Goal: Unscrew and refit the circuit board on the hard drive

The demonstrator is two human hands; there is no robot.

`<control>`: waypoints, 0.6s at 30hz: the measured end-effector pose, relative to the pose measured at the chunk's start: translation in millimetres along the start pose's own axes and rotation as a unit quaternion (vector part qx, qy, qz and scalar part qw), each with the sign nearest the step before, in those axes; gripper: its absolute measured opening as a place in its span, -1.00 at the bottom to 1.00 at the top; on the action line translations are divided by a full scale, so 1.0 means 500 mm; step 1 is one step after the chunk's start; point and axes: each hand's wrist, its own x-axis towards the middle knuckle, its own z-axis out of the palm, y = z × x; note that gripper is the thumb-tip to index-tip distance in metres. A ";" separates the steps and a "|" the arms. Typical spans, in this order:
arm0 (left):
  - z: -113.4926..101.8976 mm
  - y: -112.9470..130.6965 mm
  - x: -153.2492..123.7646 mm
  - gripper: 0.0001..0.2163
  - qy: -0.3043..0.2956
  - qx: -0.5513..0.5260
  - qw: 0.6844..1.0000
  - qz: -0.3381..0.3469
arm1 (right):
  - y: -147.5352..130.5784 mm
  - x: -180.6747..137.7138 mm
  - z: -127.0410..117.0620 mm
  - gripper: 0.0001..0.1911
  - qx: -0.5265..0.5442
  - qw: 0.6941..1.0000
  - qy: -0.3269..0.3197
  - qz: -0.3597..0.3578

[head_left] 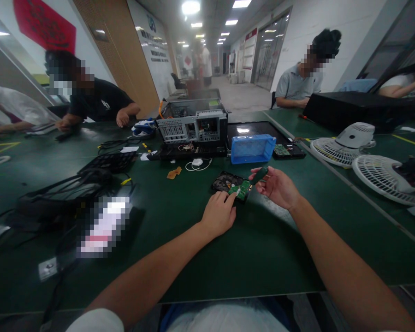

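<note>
A hard drive lies on the green table in front of me, its underside with a green circuit board facing up. My left hand is closed at its near edge, the curled fingertips pressing on the drive and board. In my right hand a screwdriver with a dark green handle is pinched between thumb and fingers. It tilts down towards the board's right side. Whether its tip touches a screw is too small to tell.
Beyond the drive stand a blue plastic bin and an opened computer case. Another hard drive lies right of the bin. White fan parts are at right; black cables and a lit, blurred-out screen at left. Other people sit across the table.
</note>
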 end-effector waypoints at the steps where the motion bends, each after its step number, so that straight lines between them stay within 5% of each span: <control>1: 0.000 0.001 0.000 -0.55 0.001 0.004 1.000 -0.003 | 0.001 0.001 -0.002 -0.60 0.000 1.000 0.001 0.001; 18: -0.002 0.001 0.001 -0.53 0.013 0.011 0.999 -0.047 | -0.002 -0.008 0.002 -0.74 -0.054 0.997 -0.015 -0.049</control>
